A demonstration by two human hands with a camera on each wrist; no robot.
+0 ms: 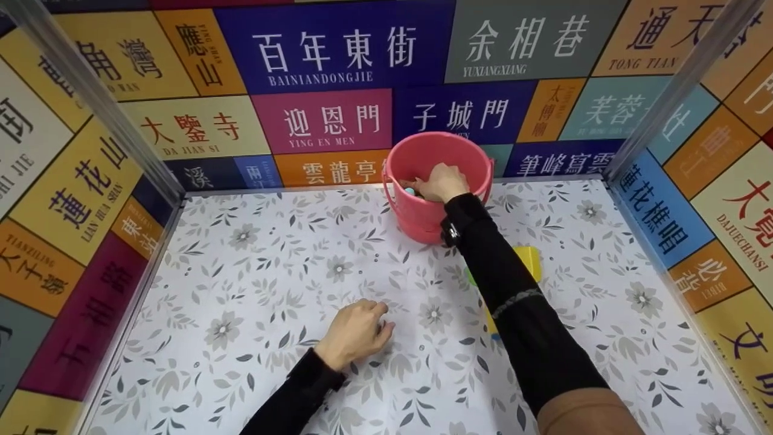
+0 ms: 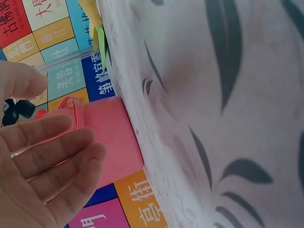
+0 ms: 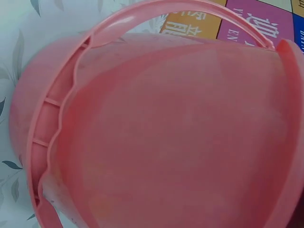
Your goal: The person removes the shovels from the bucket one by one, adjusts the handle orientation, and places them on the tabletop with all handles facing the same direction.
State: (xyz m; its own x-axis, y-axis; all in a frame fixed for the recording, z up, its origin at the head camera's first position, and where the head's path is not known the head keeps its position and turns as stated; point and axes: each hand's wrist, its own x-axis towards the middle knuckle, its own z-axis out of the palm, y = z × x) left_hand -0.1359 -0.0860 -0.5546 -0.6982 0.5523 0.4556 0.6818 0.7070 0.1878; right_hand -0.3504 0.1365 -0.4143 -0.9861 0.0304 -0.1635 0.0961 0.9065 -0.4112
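Note:
A pink bucket [image 1: 416, 226] stands at the back of the table against the wall. My right hand [image 1: 444, 182] reaches down inside it, over a small light-blue thing [image 1: 410, 191]; I cannot tell whether the fingers hold it. The right wrist view is filled by the bucket's outer wall [image 3: 166, 133] and its lowered handle [image 3: 40, 128], with that hand out of sight. Nearer the front, my left hand [image 1: 356, 332] hovers low over the floral cloth, its fingers loosely bent around nothing. In the left wrist view its palm and spread fingers show before the bucket [image 2: 114, 137].
Partly hidden beneath the right forearm lie a yellow piece [image 1: 529, 263] and a green piece [image 1: 471, 277]. A floral cloth [image 1: 290, 266] covers the table. Panels printed with place names [image 1: 326, 121] wall it in at the back and both sides, with clear posts at the corners.

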